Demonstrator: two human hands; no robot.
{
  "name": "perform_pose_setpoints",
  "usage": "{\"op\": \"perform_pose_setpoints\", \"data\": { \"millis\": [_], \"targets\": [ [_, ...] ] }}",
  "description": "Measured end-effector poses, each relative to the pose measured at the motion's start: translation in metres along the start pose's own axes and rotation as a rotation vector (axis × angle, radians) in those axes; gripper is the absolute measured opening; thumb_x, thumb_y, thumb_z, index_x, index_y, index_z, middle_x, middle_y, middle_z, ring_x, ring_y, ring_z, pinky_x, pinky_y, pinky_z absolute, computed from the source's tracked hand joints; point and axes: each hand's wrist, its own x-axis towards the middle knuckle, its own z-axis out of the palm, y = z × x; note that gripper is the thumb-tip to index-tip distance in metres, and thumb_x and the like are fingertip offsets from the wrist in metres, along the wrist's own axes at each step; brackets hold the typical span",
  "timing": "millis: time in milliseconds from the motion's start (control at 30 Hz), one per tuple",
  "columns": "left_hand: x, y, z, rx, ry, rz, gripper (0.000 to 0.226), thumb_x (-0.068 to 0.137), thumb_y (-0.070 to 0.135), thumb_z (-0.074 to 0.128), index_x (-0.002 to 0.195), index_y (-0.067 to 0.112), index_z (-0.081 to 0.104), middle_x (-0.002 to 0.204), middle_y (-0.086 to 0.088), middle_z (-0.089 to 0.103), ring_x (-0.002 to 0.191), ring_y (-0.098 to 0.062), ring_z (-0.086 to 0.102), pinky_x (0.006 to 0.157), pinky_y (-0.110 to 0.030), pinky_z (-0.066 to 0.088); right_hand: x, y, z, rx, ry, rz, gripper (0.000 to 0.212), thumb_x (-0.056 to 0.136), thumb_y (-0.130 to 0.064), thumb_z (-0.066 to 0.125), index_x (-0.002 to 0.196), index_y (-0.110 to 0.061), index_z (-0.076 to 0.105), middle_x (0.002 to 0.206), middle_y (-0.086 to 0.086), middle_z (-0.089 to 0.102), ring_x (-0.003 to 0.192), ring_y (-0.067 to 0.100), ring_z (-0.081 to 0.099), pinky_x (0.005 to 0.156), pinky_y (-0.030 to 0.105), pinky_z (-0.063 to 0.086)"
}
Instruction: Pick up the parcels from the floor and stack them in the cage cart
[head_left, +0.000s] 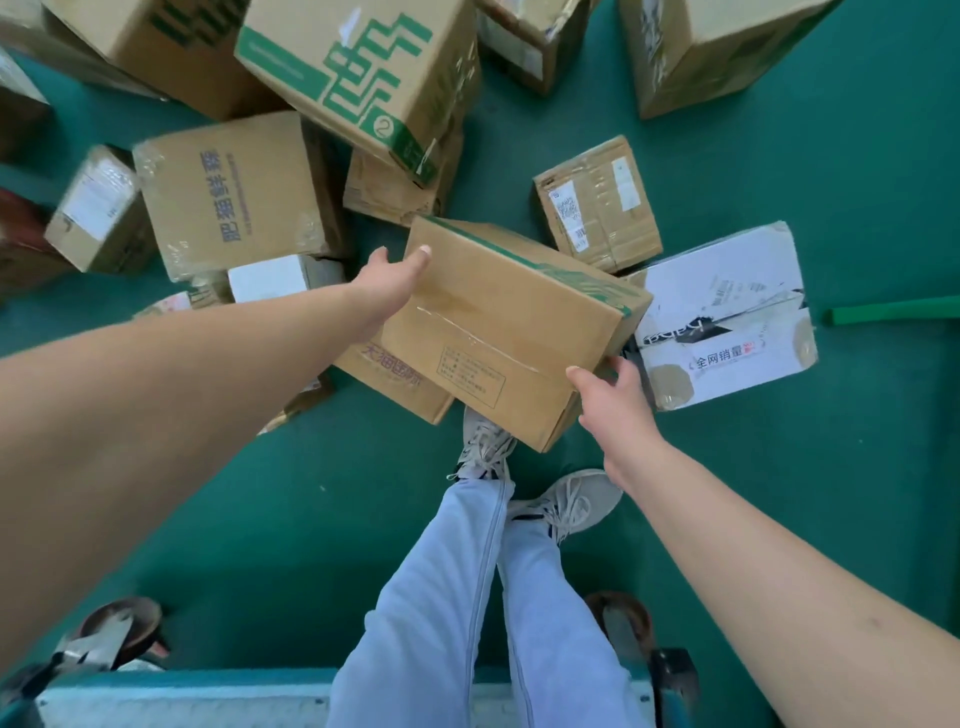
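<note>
Gripped at opposite corners of box (511, 322) by left hand (392, 275) and right hand (613, 397). Probably stiff, moderately light; support underneath.

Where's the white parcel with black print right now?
In the head view, the white parcel lies on the green floor, right of centre, just beyond the brown box held by both hands, below a small taped parcel.

Bright, even light; soft shadows; wide-angle bowing; blurred edges
</note>
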Motion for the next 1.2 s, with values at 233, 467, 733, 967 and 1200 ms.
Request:
{"op": "perform_pose_setpoints", "data": {
  "millis": [233,467,733,967,1200],
  "targets": [
    [0.043,-0.009,0.01,-0.044,-0.032,-0.016,0.08,0.099,0.072,0.037,0.159,0.019,0.031,0.157,-0.003,0.043,0.145,-0.029,0.04,0.122,-0.047,0.026,0.024,0.011,0.028,0.06,0.108,-0.079,0.078,0.095,-0.027,0.065,0.159,-0.028,0.019,0.152,-0.006,0.039,0.116,0.016,0.055,0.091,0.034,0.043],
    [0.03,-0.007,0.003,-0.027,-0.079,0.032,0.086,0.095,0.075,0.043,0.16,0.023,0.026,0.155,-0.002,0.044,0.138,-0.028,0.044,0.116,-0.048,0.03,0.011,0.009,0.032,0.025,0.081,-0.059,0.095,0.094,-0.035,0.07,0.162,-0.019,0.006,0.162,-0.003,0.024,0.124,0.017,0.043,0.099,0.035,0.034],
    [-0.096,0.022,-0.062,0.045,-0.123,0.183,0.085,0.092,0.074,0.052,0.157,0.024,0.031,0.135,0.002,0.051,0.116,-0.019,0.048,0.101,-0.044,0.038,-0.101,-0.022,0.002,-0.004,0.091,-0.072,0.091,0.091,-0.044,0.071,0.156,-0.02,0.012,0.166,-0.002,0.02,0.147,0.023,0.032,0.116,0.045,0.03],
    [-0.288,0.04,-0.167,-0.009,-0.078,0.292,0.098,0.079,0.079,0.064,0.156,0.029,0.03,0.15,0.002,0.046,0.126,-0.021,0.053,0.108,-0.044,0.046,-0.275,-0.12,-0.042,-0.026,0.063,-0.201,0.085,0.092,-0.038,0.073,0.154,-0.017,0.018,0.154,-0.001,0.04,0.134,0.02,0.045,0.101,0.036,0.034],
    [-0.473,0.024,-0.24,-0.106,0.049,0.418,0.09,0.085,0.068,0.069,0.155,0.042,0.017,0.146,0.01,0.048,0.123,-0.022,0.058,0.107,-0.047,0.05,-0.424,-0.197,-0.069,-0.052,-0.01,-0.385,0.079,0.092,-0.035,0.073,0.153,-0.017,0.025,0.143,-0.003,0.05,0.124,0.02,0.053,0.099,0.039,0.042]
  ]
}}
